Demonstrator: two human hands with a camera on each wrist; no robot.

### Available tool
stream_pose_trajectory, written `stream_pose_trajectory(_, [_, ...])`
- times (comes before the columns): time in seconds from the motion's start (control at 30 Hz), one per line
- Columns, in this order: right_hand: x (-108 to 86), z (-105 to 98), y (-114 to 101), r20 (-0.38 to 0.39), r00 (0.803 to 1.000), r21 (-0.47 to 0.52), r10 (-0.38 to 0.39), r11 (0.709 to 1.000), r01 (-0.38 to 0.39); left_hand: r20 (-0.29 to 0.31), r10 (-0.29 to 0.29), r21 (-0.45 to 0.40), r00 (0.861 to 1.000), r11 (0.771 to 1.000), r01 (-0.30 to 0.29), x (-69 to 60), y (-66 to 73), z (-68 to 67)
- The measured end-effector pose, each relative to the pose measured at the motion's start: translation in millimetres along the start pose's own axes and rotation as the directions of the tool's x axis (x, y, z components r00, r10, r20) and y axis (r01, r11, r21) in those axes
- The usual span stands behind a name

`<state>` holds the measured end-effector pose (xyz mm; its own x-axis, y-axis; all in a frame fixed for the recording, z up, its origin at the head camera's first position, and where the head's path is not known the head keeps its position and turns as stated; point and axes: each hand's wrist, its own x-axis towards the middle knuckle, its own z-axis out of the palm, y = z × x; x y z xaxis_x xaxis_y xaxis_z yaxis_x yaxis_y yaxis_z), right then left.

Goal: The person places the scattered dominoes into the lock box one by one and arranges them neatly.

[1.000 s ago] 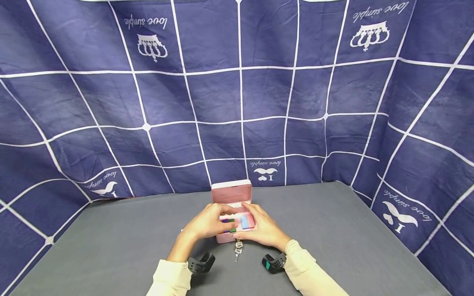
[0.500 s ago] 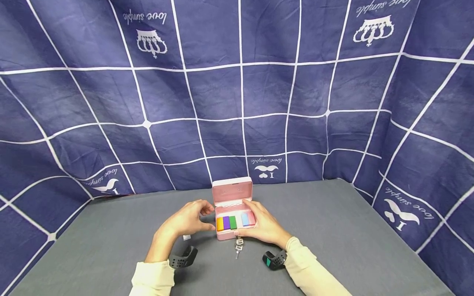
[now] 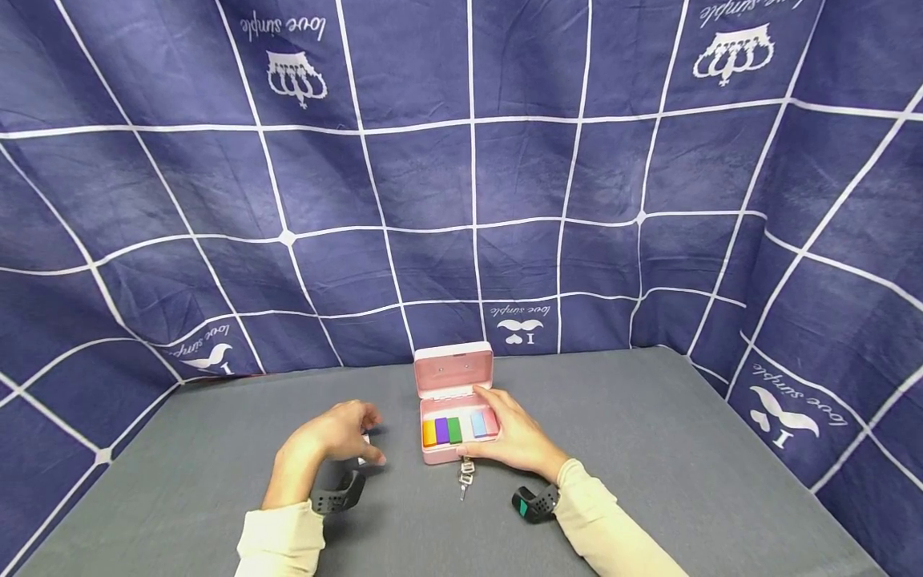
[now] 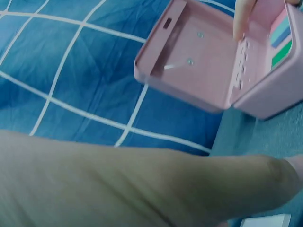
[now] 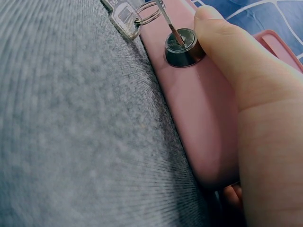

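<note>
A pink metal cash box (image 3: 438, 457) stands on the table with its lid (image 3: 454, 370) raised. Inside lie orange (image 3: 429, 433), purple (image 3: 442, 430), green (image 3: 454, 429), light blue (image 3: 479, 425) and pink (image 3: 490, 421) blocks. My right hand (image 3: 515, 437) grips the box's right end, thumb at the front beside the lock (image 5: 182, 47). One key sits in that lock and a second key (image 5: 124, 18) hangs from its ring. Left of the box, my left hand (image 3: 328, 437) hovers with spread, bent fingers over a small white block (image 4: 267, 221), partly hidden.
Grey cloth covers the table (image 3: 613, 417). A blue curtain (image 3: 519, 176) with white lines rises behind it and along the sides. Dark straps (image 3: 339, 495) circle both wrists below the cream sleeves (image 3: 281, 537).
My left hand has moved away from above the box, leftwards to the small white block, uncovering the blocks inside. The right hand keeps its grip on the box.
</note>
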<state>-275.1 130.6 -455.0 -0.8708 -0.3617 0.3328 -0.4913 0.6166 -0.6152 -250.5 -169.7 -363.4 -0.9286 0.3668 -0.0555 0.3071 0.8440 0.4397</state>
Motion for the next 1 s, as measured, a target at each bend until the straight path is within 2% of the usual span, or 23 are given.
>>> stream_pose_trajectory(0.2, [0.4, -0.2, 0.7, 0.002, 1.0, 0.002, 0.005, 1.0, -0.005, 0.037, -0.061, -0.026, 0.997, 0.998, 0.062, -2.5, -8.8, 2.4])
stream_pose_trajectory(0.37, [0.7, -0.4, 1.7, -0.002, 1.0, 0.006, 0.013, 1.0, -0.013, 0.077, -0.102, -0.01, 0.992, 0.995, 0.103, -4.0, -11.8, 1.5])
stream_pose_trajectory(0.47, [0.6, -0.5, 0.9, 0.001, 1.0, 0.003, 0.019, 1.0, -0.019, 0.058, -0.111, 0.003, 0.992, 0.994, 0.111, -5.2, -13.9, 0.0])
stream_pose_trajectory(0.63, [0.9, 0.1, -0.1, 0.005, 1.0, -0.006, 0.018, 1.0, -0.018, 0.001, -0.088, 0.049, 0.996, 0.995, 0.088, -3.8, -20.8, 0.2])
stream_pose_trajectory(0.73, [1.1, 0.7, 0.3, 0.005, 1.0, -0.008, 0.015, 1.0, -0.015, -0.007, -0.08, 0.07, 0.997, 0.994, 0.081, -1.8, -24.0, 1.6])
stream_pose_trajectory(1.0, [1.2, 1.4, 2.5, 0.006, 1.0, -0.007, 0.015, 1.0, -0.015, -0.021, -0.085, 0.017, 0.996, 0.996, 0.085, 0.2, -28.6, 5.8])
